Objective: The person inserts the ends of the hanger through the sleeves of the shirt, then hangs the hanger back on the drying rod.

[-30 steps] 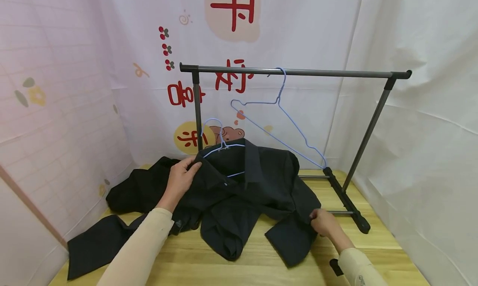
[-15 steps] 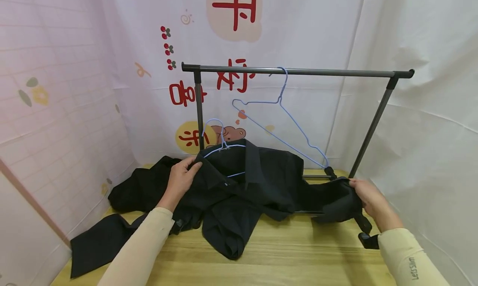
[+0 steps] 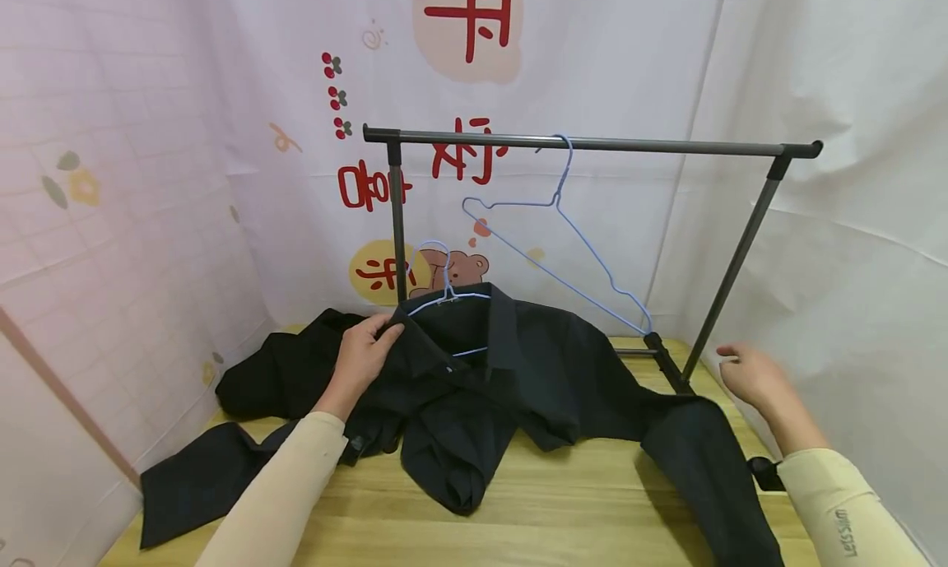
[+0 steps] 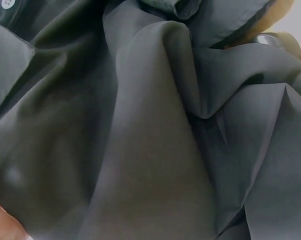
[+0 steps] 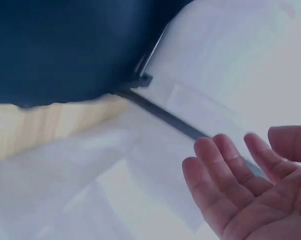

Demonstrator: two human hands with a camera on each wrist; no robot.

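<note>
A black collared shirt (image 3: pixel 551 378) lies spread over the wooden table, with a blue wire hanger (image 3: pixel 448 277) inside its neck and the hook standing up above the collar. My left hand (image 3: pixel 360 357) pinches the shirt beside the collar, thumb on top. Folds of dark cloth (image 4: pixel 155 130) fill the left wrist view, and a bit of the hand shows at its lower left. To the right, a sleeve (image 3: pixel 696 443) stretches toward the table's front. My right hand (image 3: pixel 759 382) is in the air beyond that sleeve, fingers loosely bent and holding nothing, palm visible in the right wrist view.
A dark metal clothes rack (image 3: pixel 666 147) stands behind the shirt. Another blue hanger (image 3: pixel 592 250) hangs from its bar. More black cloth (image 3: pixel 267 378) is heaped at the left of the wooden table (image 3: pixel 555 509). Printed white curtains (image 3: pixel 837 221) enclose the back and sides.
My right hand lifted the right sleeve, carried it outward to the right and let it go; the sleeve now lies extended toward the front. The left hand stays at the collar.
</note>
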